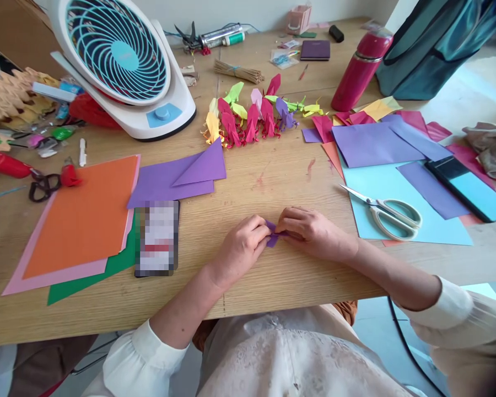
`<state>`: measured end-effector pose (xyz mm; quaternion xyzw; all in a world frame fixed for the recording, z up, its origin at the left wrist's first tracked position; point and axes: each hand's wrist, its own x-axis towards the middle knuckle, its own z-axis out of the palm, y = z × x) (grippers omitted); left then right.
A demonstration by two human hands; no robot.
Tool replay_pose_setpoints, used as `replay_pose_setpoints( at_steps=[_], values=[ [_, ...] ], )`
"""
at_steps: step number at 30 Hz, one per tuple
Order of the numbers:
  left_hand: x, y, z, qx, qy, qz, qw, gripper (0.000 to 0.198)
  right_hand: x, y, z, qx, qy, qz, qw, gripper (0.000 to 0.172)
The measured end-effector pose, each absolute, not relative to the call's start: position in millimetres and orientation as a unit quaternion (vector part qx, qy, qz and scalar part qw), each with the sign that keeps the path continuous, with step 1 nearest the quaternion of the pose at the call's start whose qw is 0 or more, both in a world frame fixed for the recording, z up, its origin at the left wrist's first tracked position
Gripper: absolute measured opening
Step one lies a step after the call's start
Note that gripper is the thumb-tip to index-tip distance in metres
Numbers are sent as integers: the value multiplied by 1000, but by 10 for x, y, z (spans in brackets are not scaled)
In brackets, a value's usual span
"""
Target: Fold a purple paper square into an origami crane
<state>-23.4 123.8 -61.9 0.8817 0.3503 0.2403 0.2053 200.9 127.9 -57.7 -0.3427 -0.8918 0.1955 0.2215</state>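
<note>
Near the table's front edge, a small folded piece of purple paper (272, 240) is pinched between my two hands. My left hand (243, 242) closes on its left side, fingers pressed together. On the other side, my right hand (312, 230) grips it with thumb and fingertips. Much of the paper is hidden beneath the fingers, so its exact folds cannot be made out. Behind the hands stands a cluster of folded paper figures (252, 120) in red, yellow, green and purple. Larger purple sheets (165, 177) lie to the left, one with a folded-over corner.
At left are orange paper (82, 215), a blurred phone (157, 237), black-handled scissors (44, 186) and a fan (124, 60). To the right, white-handled scissors (391, 215) rest on light-blue paper (421, 234), near a paper trimmer (471, 187). A pink bottle (361, 69) stands behind.
</note>
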Motion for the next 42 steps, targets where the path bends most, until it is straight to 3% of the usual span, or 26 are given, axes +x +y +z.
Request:
replay_pose_setpoints(
  at_steps=[6, 14, 31, 42],
  values=[
    [-276, 1125, -599, 928, 317, 180, 73, 21, 2019, 912, -598, -402, -893, 46, 195, 23],
    [-252, 1015, -526, 953, 271, 125, -55, 30, 2006, 663, -669, -418, -889, 12, 186, 29],
    [-159, 853, -581, 926, 334, 158, -78, 19, 1986, 700, -616, -392, -898, -3, 198, 18],
    [-238, 972, -573, 921, 321, 206, 79, 16, 2014, 692, -653, -392, -896, -4, 209, 20]
  ],
)
